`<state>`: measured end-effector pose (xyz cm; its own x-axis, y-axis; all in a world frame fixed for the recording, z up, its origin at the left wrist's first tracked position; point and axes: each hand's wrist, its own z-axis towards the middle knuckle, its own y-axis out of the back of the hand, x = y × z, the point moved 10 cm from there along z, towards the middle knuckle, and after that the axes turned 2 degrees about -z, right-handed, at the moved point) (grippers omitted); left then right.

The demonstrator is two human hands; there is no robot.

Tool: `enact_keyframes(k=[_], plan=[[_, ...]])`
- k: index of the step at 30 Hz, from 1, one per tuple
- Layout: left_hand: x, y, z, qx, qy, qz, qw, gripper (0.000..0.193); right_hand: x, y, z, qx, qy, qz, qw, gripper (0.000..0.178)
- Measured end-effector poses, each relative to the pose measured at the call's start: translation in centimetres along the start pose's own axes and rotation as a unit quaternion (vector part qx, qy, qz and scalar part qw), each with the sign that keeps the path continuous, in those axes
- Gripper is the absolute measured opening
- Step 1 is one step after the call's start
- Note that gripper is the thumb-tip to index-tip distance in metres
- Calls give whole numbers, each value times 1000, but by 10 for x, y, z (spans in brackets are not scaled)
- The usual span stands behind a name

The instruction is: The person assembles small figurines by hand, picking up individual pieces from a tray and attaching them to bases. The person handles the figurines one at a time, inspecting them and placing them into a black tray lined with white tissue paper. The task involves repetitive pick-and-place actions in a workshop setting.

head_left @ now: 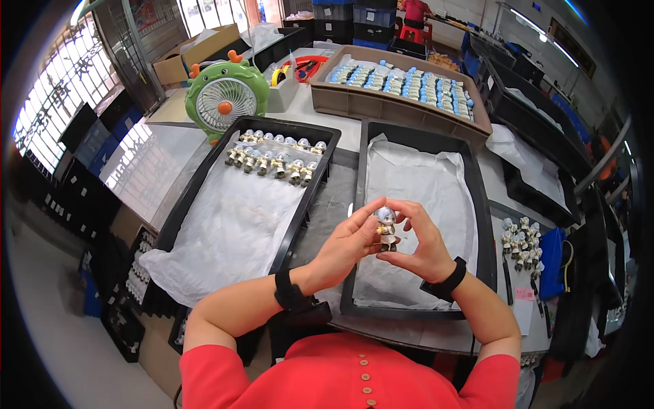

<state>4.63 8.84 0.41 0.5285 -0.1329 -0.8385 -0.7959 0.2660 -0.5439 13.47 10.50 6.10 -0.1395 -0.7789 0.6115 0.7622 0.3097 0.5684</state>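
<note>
A small figurine (386,232) with pale silver-blue hair and a white and gold outfit stands upright between my hands. My left hand (346,247) has its fingers on the figurine's left side. From the other side, my right hand (424,240) curves around it, fingers at its head and thumb near its feet. Both hands are over a black tray (484,225) lined with crumpled white paper (419,170). To the left, a second black tray (184,204), also paper-lined, holds rows of similar figurines (278,163) at its far end.
A green animal-shaped fan (227,99) stands behind the left tray. At the back, a brown crate (327,99) holds many blue-and-white pieces. On the right lie a cluster of figurines (522,244), a blue pouch (552,262) and a dark pen-like tool (507,281). Black trays (538,194) line the right side.
</note>
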Motion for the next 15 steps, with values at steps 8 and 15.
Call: enact_keyframes(k=[8,15], plan=[[-11,-13,-2,43,-65,68,995,58,1,4,-2,-44,34,-43,998,78],[-13,-11,-2,35,-101,101,989,75,-7,3,-6,-54,-5,-8,998,79]])
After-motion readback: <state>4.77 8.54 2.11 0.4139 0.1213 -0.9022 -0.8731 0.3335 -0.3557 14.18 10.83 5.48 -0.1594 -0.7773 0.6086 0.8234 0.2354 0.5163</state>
